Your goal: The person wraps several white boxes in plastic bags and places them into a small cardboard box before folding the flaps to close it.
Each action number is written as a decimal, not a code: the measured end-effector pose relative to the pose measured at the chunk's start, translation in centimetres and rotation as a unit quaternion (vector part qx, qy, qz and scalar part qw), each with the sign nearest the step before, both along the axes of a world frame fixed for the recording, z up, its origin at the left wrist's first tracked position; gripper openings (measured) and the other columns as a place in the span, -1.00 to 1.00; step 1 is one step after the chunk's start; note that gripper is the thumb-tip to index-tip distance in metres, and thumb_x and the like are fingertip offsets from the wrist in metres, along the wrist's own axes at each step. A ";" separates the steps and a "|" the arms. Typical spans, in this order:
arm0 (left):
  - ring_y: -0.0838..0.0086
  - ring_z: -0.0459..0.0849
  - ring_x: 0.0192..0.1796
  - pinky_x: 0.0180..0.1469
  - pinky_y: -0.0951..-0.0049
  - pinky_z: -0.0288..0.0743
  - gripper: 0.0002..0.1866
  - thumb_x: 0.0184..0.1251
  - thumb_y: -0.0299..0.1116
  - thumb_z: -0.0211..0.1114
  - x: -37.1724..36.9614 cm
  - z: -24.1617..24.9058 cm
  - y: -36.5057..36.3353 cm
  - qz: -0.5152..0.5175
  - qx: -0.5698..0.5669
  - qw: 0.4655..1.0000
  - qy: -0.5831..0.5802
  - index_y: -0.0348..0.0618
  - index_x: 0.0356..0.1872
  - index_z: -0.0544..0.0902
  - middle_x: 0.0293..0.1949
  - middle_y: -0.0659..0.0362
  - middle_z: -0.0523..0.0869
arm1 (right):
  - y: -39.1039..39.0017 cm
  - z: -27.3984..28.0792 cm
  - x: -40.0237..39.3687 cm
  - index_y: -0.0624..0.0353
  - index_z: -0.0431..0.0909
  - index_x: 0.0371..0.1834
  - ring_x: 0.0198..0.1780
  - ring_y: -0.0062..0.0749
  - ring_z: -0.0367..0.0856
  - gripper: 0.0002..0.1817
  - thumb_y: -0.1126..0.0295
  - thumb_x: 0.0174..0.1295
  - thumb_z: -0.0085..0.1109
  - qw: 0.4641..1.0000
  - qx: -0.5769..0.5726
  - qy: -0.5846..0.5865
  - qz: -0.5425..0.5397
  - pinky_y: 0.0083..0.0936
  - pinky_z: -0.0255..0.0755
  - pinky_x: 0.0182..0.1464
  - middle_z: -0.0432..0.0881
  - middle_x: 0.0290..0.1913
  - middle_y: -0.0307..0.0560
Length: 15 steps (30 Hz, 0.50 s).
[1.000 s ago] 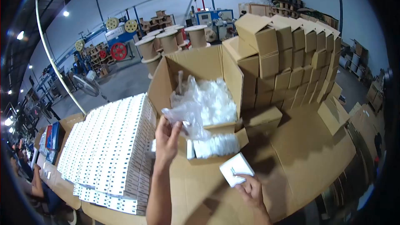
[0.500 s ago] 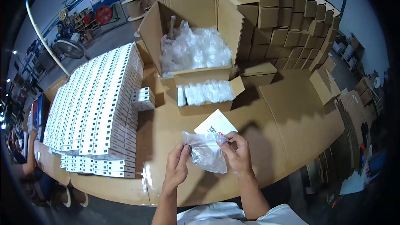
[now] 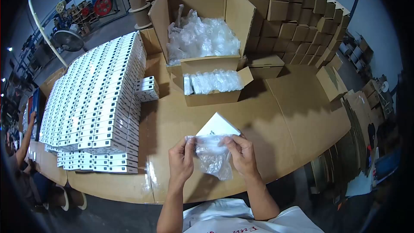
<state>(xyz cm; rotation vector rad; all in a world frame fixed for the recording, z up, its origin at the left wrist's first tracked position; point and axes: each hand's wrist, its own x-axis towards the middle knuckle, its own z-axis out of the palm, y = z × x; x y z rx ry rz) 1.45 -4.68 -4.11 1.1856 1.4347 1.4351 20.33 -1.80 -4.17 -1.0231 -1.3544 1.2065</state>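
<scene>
Between my hands a clear plastic bag (image 3: 214, 159) hangs, its top edge stretched sideways and its crumpled lower part drooping. My left hand (image 3: 181, 159) is closed, pinching the left corner of that edge between thumb and fingers. On the other side my right hand (image 3: 243, 154) grips the right corner in the same way. Just beyond the bag lies a flat white box (image 3: 218, 125) with small print, one corner pointing away from me. The bag's top edge overlaps the near part of the box and hides it.
Past the white box stands an open carton (image 3: 212, 100) packed with plastic-wrapped items. Behind it a large cardboard box (image 3: 197, 0) holds loose clear bags. Stacked white boxes (image 3: 97, 99) fill the left. Brown cartons (image 3: 297, 21) rise at back right. Another person's arm (image 3: 26, 140) shows far left.
The bag's top edge has been pulled straighter between my hands and now overlaps the near part of the white box. The whole view has shifted slightly.
</scene>
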 end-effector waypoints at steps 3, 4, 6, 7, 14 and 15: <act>0.68 0.62 -0.34 -0.32 0.60 0.52 -0.88 0.53 -0.47 0.31 0.8 0.7 -0.3 0.019 -0.007 0.995 -0.097 -0.35 -0.13 0.68 -0.38 0.25 0.73 | -0.2 0.0 -1.1 0.42 0.70 -0.16 -0.10 -0.50 0.62 -0.70 0.33 0.56 0.16 0.997 -0.021 0.043 -0.057 -0.53 0.49 0.01 0.61 -0.09 -0.10; 0.69 0.62 -0.34 -0.33 0.60 0.52 -0.86 0.51 -0.45 0.34 1.1 1.3 -0.7 0.007 -0.017 0.991 -0.129 -0.36 -0.11 0.67 -0.38 0.24 0.72 | -0.1 0.1 -1.3 0.42 0.69 -0.15 -0.10 -0.50 0.61 -0.69 0.32 0.57 0.15 0.997 -0.013 0.038 -0.073 -0.52 0.49 0.00 0.60 -0.09 -0.09; 0.69 0.60 -0.41 -0.41 0.60 0.49 -0.77 0.44 -0.40 0.43 2.1 1.1 -1.1 -0.018 -0.020 0.989 -0.149 -0.37 -0.08 0.64 -0.40 0.22 0.72 | 0.1 0.0 -1.3 0.43 0.66 -0.16 -0.11 -0.50 0.60 -0.67 0.30 0.58 0.14 0.994 0.010 0.029 -0.101 -0.51 0.49 -0.03 0.60 -0.11 -0.09; 0.69 0.60 -0.42 -0.42 0.60 0.48 -0.78 0.44 -0.41 0.43 1.8 1.0 -1.5 -0.049 -0.061 0.987 -0.141 -0.35 -0.07 0.64 -0.38 0.22 0.73 | 0.5 -0.3 -1.3 0.44 0.65 -0.17 -0.13 -0.50 0.60 -0.66 0.29 0.58 0.13 0.993 0.026 0.025 -0.111 -0.51 0.49 -0.05 0.59 -0.14 -0.09; 0.63 0.62 -0.43 -0.38 0.58 0.49 -0.78 0.64 -0.42 0.14 -0.7 -0.4 -2.8 -0.079 -0.015 0.991 -0.105 -0.35 0.09 0.62 -0.39 0.20 0.72 | 1.2 -0.5 -0.1 0.41 0.59 -0.27 -0.27 -0.60 0.48 -0.65 0.29 0.59 0.12 0.991 0.012 0.003 -0.134 -0.56 0.41 -0.19 0.53 -0.30 -0.21; 0.55 0.68 -0.21 -0.22 0.52 0.52 -0.72 0.57 -0.48 0.21 -1.5 0.0 -2.9 -0.075 0.008 0.993 -0.093 -0.31 0.20 0.58 -0.21 0.13 0.75 | 1.0 -0.5 0.0 0.40 0.60 -0.27 -0.28 -0.61 0.48 -0.65 0.29 0.59 0.12 0.992 -0.014 0.033 -0.124 -0.56 0.40 -0.19 0.52 -0.31 -0.23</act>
